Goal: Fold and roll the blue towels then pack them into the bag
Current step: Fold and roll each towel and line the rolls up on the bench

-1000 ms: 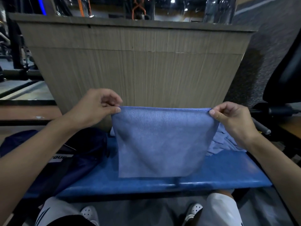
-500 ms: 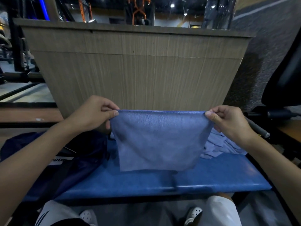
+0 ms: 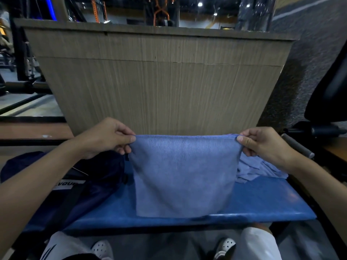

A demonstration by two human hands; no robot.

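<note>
A soft blue towel (image 3: 184,175) hangs flat over the glossy counter (image 3: 262,203). The left grip (image 3: 105,137) and right grip (image 3: 262,145) pinch its top corners.

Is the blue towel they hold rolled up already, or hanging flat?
Hanging flat, unrolled: the left hand and right hand pinch the towel by its top corners; it drapes toward the bench.

The wooden panel (image 3: 159,87) rises just behind the surface (image 3: 262,201) and closes the far side, while the dark bag (image 3: 90,184) fills its left end and a heap of towels (image 3: 262,169) its right rear corner. The blue towel (image 3: 184,175) hangs across the middle and screens what lies behind it; bare surface shows at the front right. A black chair (image 3: 330,87) and a grey bar (image 3: 296,145) crowd the right flank.
</note>
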